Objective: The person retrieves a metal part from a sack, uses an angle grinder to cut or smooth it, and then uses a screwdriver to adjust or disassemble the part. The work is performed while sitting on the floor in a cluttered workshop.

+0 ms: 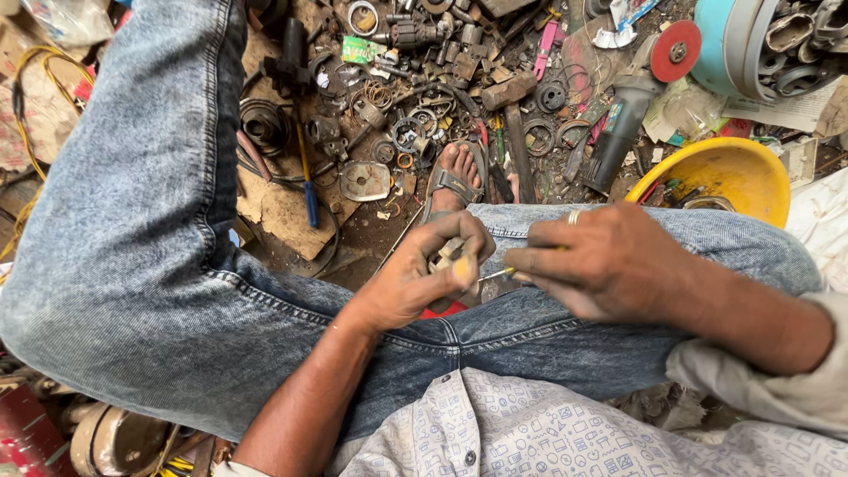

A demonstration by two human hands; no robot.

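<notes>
Far left, yellow wire (26,132) loops over cardboard on the floor, and a red can (22,437) sits at the bottom corner. A knee in faded jeans (141,203) fills the left side of the view. Just past it, on the dirt floor, lie a coil of black cable (262,124), a blue-handled screwdriver (309,190) and a flat metal plate (364,180), with washers, rings and small motor parts scattered thickly above them.

The left hand (424,269) is curled almost shut around a small part (449,256) — grey metal with a yellowish patch — held over the lap, thumb and fingers wrapped close on it. What kind of part it is cannot be told. Something red (442,310) shows just under the hand. Beyond the hand a foot in a sandal (455,177) rests among the scrap.

The right hand (609,261), a ring on one finger, is pinched closed on a thin tool (496,275) whose metal tip points left and meets the part in the left hand; its handle is hidden in the fingers.

Further right on the floor stand a hammer (514,132), an angle grinder (623,119) with a red disc (676,50) near it, and a yellow bowl (733,172) just beside the right knee. A blue drum (729,44) packed with metal pieces fills the top right corner.
</notes>
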